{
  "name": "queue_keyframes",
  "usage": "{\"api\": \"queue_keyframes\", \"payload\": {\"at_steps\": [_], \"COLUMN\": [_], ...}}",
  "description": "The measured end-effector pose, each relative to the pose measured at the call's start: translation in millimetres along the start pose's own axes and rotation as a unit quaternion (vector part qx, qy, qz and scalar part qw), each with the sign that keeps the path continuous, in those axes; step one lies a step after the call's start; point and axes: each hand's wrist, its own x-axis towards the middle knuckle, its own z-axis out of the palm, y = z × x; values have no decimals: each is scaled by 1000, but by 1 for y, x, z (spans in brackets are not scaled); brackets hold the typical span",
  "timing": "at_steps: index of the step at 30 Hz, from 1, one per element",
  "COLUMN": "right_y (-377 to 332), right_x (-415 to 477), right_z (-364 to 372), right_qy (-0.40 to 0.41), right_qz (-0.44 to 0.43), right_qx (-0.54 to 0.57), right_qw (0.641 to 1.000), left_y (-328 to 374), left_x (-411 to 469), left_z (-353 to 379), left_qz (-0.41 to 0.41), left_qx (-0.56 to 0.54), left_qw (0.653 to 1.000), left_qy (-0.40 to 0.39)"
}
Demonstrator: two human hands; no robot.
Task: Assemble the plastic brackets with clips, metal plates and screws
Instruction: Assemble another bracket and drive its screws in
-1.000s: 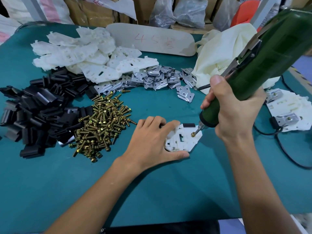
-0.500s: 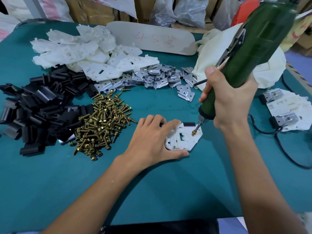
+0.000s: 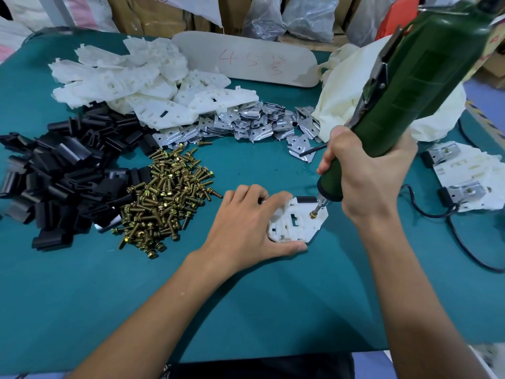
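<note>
**Bit on screw, bracket held down**

Head view: the white plastic bracket (image 3: 296,224) lies flat on the green table (image 3: 246,310). It is a thin plate with rectangular slots, ribs and angled corners, and a black clip (image 3: 306,199) sits on its far edge. The left hand (image 3: 246,225) holds it, fingers curled over its left half and thumb along the near edge. A brass screw (image 3: 312,214) stands just right of those fingertips, under the bit of the green screwdriver (image 3: 410,91) — tilted, with the right hand (image 3: 366,173) clamped round its barrel.
</note>
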Motion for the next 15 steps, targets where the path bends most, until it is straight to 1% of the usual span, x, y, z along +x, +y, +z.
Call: {"api": "queue_keyframes", "payload": {"at_steps": [3, 15], "right_y": [1, 8], "right_x": [1, 8], "right_z": [-2, 1], "right_qy": [9, 2], "right_qz": [7, 8], "right_qx": [12, 31], "right_qw": [1000, 999], "left_y": [0, 3], "left_x": [0, 1], "left_z": [1, 1], "left_qz": [-4, -23], "left_qx": [2, 5], "left_qw": [1000, 1000], "left_qy": [-4, 2]}}
